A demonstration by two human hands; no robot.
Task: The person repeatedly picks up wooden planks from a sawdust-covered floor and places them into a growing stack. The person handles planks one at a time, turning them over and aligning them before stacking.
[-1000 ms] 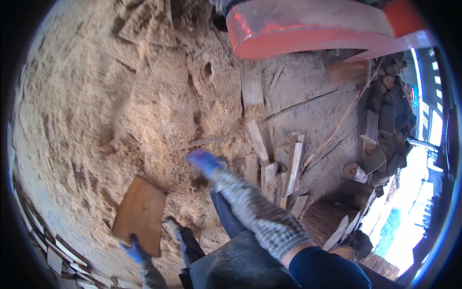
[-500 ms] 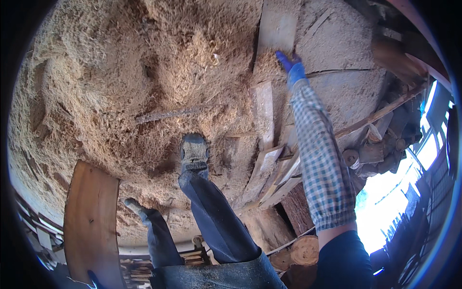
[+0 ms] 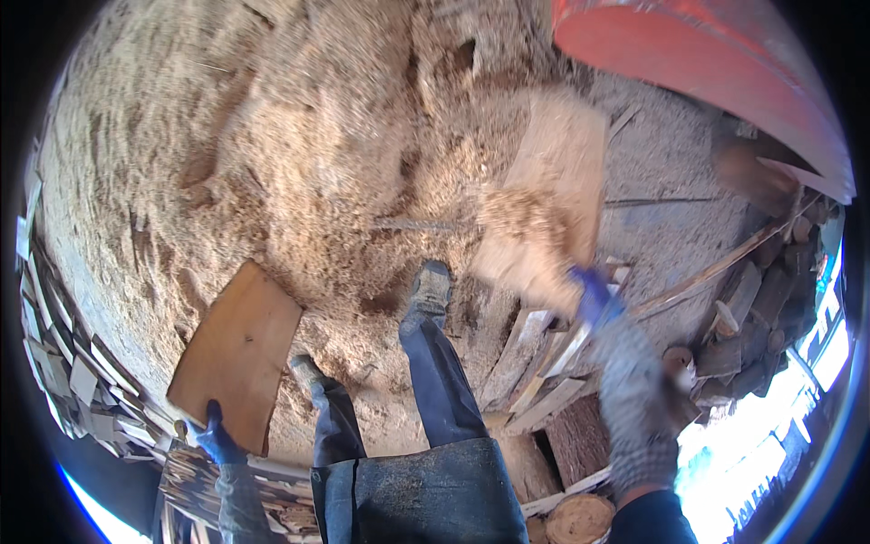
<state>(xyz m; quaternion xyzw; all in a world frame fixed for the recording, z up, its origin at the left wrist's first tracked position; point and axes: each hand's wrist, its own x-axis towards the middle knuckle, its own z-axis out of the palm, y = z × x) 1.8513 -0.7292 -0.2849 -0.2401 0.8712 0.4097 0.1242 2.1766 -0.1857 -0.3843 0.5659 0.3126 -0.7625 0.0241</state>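
My left hand (image 3: pixel 218 441), in a blue glove, grips the lower edge of a flat wooden board (image 3: pixel 240 349) that tilts at the lower left. In my right hand (image 3: pixel 594 296), also blue-gloved, is the near end of a second, paler board (image 3: pixel 576 150). A heap of sawdust (image 3: pixel 521 213) rides on this board, which is smeared by motion. Both hands look closed, though the right one is blurred. A broad mound of sawdust (image 3: pixel 308 163) spreads ahead of my boots (image 3: pixel 431 281).
A red curved surface (image 3: pixel 689 45) juts in at the upper right. Cut logs (image 3: pixel 725 354) are piled at the right, with a long pole (image 3: pixel 716 272) beside them. Loose boards (image 3: pixel 526 354) lie near my right boot. Split wood (image 3: pixel 82 381) is stacked at the far left.
My right hand has come nearer, bringing up the pale board with sawdust on it. My left hand has come into view on the other board, which has shifted right. The red surface shows more.
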